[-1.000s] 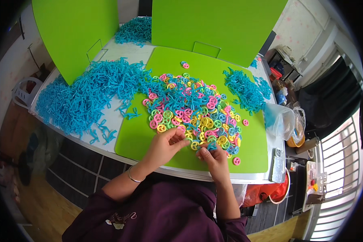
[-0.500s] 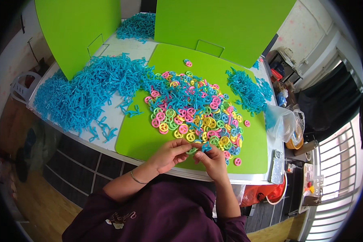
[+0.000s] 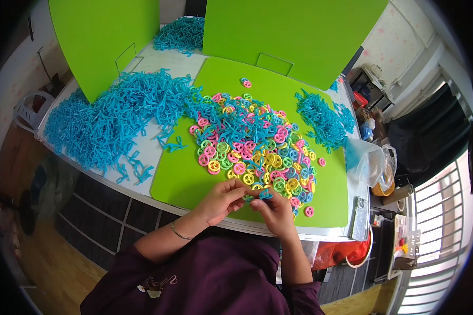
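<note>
Near the front edge of the green mat (image 3: 184, 186), my two hands meet at the fingertips. My left hand (image 3: 225, 202) pinches a small green plastic wheel (image 3: 248, 199), mostly covered by fingers. A blue plastic piece (image 3: 266, 194) sticks out above the fingers of my right hand (image 3: 275, 211), which is closed on it. Whether the two parts touch is hidden. Just beyond the hands lies a heap of small spoked wheels (image 3: 248, 179) in pink, yellow, green and blue, with blue forked pieces (image 3: 247, 126) strewn over its top.
A large pile of blue forked pieces (image 3: 115, 123) covers the table's left side. A smaller pile (image 3: 323, 118) lies at the right. Upright green boards (image 3: 294, 37) stand at the back. A clear plastic bag (image 3: 365, 163) and a phone (image 3: 359, 218) are at the right edge.
My right fingers have shifted slightly left, bringing the blue piece closer to the green wheel. Less of the green wheel shows now. My left hand has barely moved.
</note>
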A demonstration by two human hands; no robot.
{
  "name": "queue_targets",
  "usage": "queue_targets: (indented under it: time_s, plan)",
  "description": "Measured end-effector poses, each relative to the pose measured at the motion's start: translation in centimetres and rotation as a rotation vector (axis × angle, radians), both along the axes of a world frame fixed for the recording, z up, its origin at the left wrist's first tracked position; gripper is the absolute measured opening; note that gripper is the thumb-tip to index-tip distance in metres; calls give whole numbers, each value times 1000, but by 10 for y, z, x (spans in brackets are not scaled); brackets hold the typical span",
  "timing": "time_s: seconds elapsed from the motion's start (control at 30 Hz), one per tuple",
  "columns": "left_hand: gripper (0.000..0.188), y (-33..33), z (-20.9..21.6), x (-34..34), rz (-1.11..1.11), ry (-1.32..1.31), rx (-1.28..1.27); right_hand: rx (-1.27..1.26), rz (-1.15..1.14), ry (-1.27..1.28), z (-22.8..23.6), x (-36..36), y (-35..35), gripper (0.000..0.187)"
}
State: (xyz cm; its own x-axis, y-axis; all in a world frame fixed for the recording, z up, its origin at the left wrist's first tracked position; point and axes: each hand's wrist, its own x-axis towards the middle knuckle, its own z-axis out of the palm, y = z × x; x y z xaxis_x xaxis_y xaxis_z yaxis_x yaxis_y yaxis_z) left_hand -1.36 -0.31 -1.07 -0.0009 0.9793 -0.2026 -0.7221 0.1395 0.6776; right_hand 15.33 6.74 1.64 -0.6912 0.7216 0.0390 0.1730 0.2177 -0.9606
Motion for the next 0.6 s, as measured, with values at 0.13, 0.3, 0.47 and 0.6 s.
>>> queue_targets:
  time_s: [0.13, 0.3, 0.47, 0.6]
  plan:
    - [7, 0, 4, 0, 10, 13, -44, 310, 4, 79, 7, -6, 1, 18]
    - [9, 3, 5, 5, 64, 212, -38, 494, 27, -58, 14, -3, 3, 22]
    - [11, -2, 6, 12, 121, 331, 4, 159, -81, -43, 0, 3, 4, 15]
    - [11, -4, 2, 16, 182, 453, 106, -240, -75, 84, -2, 1, 5, 15]
